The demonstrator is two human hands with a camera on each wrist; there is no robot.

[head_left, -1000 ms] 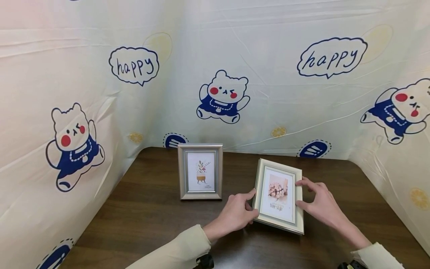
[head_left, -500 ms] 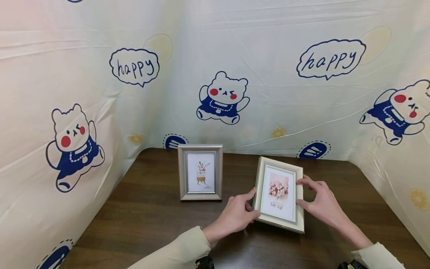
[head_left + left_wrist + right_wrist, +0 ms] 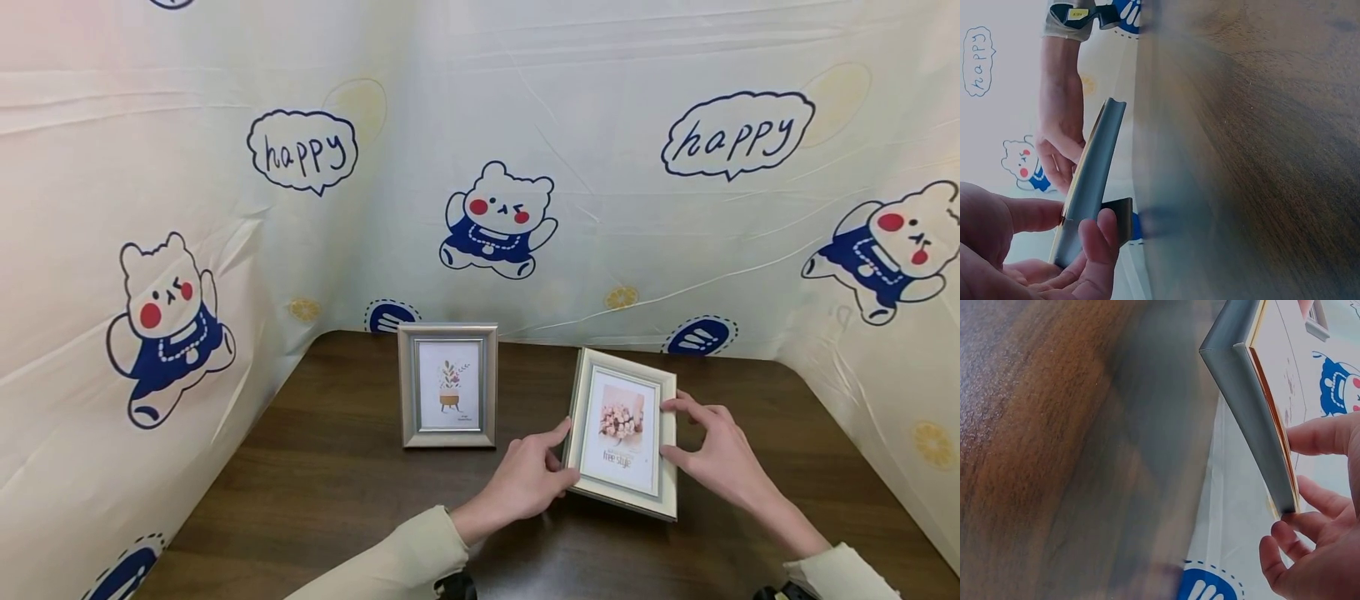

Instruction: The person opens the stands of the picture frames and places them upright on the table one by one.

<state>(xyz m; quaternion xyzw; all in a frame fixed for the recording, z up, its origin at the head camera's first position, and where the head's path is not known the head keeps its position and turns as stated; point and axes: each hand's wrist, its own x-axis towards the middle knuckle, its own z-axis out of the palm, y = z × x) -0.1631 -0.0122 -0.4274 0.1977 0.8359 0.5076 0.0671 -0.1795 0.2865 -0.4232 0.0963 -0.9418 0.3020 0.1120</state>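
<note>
A cream picture frame (image 3: 622, 442) with a pink flower print and the words "free style" is held at a tilt, face up, clear of the table. My left hand (image 3: 521, 482) grips its left edge near the lower corner, thumb in front and fingers behind. On the opposite edge, my right hand (image 3: 723, 462) pinches it with the thumb on the front border. The frame's grey side (image 3: 1099, 162) shows in the left wrist view, with a dark flat piece (image 3: 1121, 220) sticking out behind. Seen from the right wrist, that hand's fingers (image 3: 1300, 525) lie at the frame's edge.
A second picture frame (image 3: 408, 392), silvery beige with a potted plant print, stands upright on the dark wooden table (image 3: 330, 483), left of the held one. A pale cloth (image 3: 600, 108) printed with bears and "happy" encloses the back and sides.
The held frame has risen very slightly, its top edge now a little higher against the table. Both hands keep the same hold, and the standing frame has not moved.
</note>
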